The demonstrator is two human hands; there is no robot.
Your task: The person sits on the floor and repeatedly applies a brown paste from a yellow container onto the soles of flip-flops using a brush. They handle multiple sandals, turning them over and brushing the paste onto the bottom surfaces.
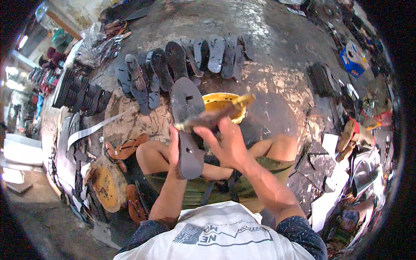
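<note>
My left hand grips a dark grey sandal sole by its left edge, holding it tilted up in front of me. Small dark slots or plugs show in its upper and lower parts. In my right hand is a brush, smeared by motion, which crosses over the middle of the sole. Its left end lies at the sole's edge; whether it touches cannot be made out. The other end, stained yellow, passes over a yellow tub just beyond my right hand.
Several dark soles stand in a row beyond the tub. Stacked black soles and a grey strip lie to the left. Near my left knee are brown sandals and a round yellow-stained block. Sheet scraps cover the right side.
</note>
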